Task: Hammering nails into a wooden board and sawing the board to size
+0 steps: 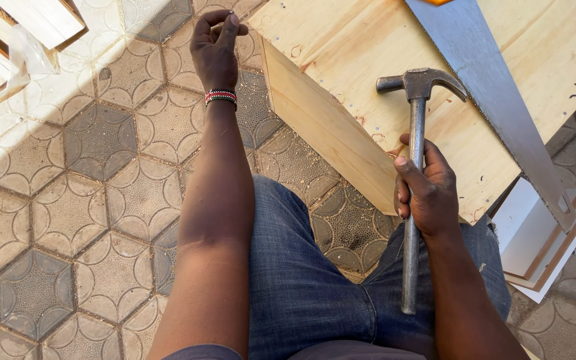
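My right hand (428,190) grips the metal shaft of a claw hammer (416,120), whose head stands upright over a pale wooden box (341,80). My left hand (216,47) is stretched out ahead over the paving, just left of the box's corner, fingers curled in with the tips pinched together; whether something small is between them I cannot make out. A beaded red, white and green band circles that wrist. A hand saw (495,93) lies flat across the top of the box, blade running diagonally.
The ground is hexagonal patterned paving (68,200) with sawdust near the box. White-faced boards (541,240) are stacked at the right beside my knee. Wooden pieces and clear plastic (15,40) lie at the top left. My jeans-clad legs (301,280) fill the lower middle.
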